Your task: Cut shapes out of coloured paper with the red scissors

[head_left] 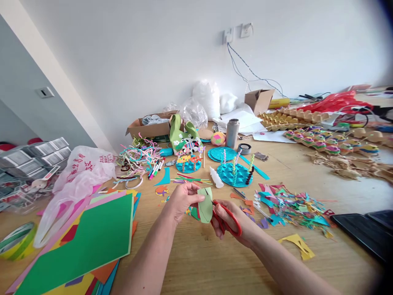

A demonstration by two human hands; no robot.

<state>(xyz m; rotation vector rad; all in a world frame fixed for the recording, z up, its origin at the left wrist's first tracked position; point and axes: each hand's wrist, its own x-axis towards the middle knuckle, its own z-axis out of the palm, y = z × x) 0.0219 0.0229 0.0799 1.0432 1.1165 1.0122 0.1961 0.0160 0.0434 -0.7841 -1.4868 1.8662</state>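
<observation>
The wooden table (196,270) fills the foreground, with the stack of coloured sheets (104,229) at the left and a heap of paper scraps (294,209) at the right. Beyond the hands stands a blue bumpy base (227,174), with the white bottle (216,177) just beside it. Between all these, held above the table, the right hand (238,215) has its fingers closed around the handles of the red-handled scissors (233,223), and the left hand (181,203) pinches the light green paper (205,211) at its left side, thumb on the near face. I judge the step in hand to be cutting this 1 piece: the blades meet its right edge, though how far apart they stand is too small to tell. The next move calls for a firm pinch, the left fingertips clear of the blades, and small turns of the paper to suit the thin dark line (202,216) near its lower end
</observation>
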